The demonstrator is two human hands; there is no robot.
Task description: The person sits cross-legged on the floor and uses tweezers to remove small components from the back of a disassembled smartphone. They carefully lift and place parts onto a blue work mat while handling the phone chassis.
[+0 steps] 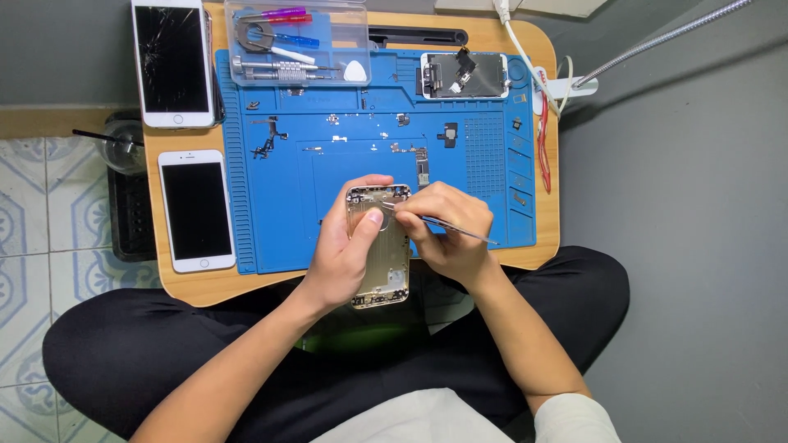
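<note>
My left hand (345,246) grips an opened gold phone housing (386,262) from its left side, thumb resting inside the shell. My right hand (447,230) pinches thin metal tweezers (455,228), their tip touching the upper inside of the housing near my left thumb. The housing is held above the near edge of a blue repair mat (328,164) on a small wooden lap table (189,283). Small screws and phone parts (423,160) lie scattered on the mat beyond my hands.
Two white phones lie on the table's left, one with a cracked screen (172,61) and one intact (195,209). A clear tool tray (300,41) and a detached screen assembly (464,75) sit at the mat's far edge. Red tweezers (543,139) lie at right.
</note>
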